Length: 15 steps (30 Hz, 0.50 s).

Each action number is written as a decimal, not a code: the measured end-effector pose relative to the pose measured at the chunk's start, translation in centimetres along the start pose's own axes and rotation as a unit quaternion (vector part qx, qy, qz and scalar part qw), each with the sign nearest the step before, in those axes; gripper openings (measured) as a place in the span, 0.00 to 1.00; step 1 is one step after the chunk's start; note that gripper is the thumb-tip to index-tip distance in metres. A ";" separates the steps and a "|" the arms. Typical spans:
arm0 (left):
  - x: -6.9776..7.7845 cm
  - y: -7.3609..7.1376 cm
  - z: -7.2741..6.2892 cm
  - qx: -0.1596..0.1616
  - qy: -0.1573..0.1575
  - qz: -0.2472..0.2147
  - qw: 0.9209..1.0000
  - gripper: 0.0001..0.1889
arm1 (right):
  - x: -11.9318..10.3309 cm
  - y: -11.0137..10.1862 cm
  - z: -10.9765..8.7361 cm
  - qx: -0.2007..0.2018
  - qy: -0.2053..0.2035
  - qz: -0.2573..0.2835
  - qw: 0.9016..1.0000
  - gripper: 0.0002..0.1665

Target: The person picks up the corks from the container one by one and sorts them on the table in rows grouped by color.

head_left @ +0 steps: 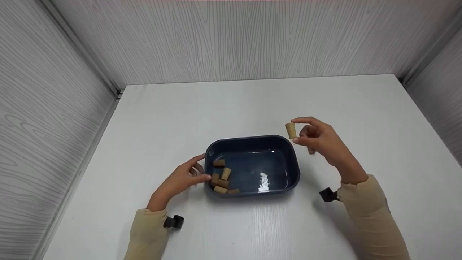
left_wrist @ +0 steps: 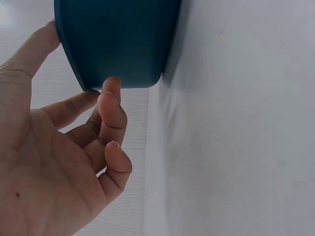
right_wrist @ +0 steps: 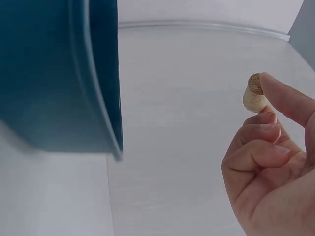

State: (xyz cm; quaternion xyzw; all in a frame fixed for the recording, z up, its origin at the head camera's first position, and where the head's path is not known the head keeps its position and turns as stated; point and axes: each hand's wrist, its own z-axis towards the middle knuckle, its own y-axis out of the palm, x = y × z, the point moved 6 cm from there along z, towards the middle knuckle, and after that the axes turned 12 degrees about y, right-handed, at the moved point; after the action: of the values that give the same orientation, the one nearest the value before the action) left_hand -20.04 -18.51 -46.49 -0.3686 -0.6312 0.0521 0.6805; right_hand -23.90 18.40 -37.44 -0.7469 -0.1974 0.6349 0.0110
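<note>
A tapered cork stopper is pinched between the thumb and index finger of my right hand, up by the far right corner of a dark blue rectangular dish. In the right wrist view the same cork stopper shows a darker end against the thumb, while the other fingers are curled in. My left hand holds the dish's left end by thumb and index finger; its remaining fingers bend loosely below the rim in the left wrist view. Several cork stoppers lie inside the dish, bunched toward its near left corner.
The dish stands on a white table. Pale wood-grain panels rise behind the table and at both sides. Small black camera mounts stick out from both sleeves.
</note>
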 end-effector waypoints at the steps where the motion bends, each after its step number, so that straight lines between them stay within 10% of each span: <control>1: 0.0 0.0 0.0 0.000 0.000 -0.001 1.000 0.44 | 0.2 -0.4 -0.1 0.005 0.000 0.001 1.000 0.27; 15: 0.1 -0.1 0.0 -0.003 0.009 0.006 1.000 0.43 | 4.3 -5.4 -0.3 0.071 0.037 -0.033 0.996 0.26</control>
State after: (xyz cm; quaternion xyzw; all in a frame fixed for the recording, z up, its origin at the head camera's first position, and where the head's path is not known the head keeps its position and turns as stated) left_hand -20.06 -18.50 -46.37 -0.3752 -0.6228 0.0506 0.6847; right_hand -24.61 24.84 -40.02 -0.7606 -0.1757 0.6182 0.0919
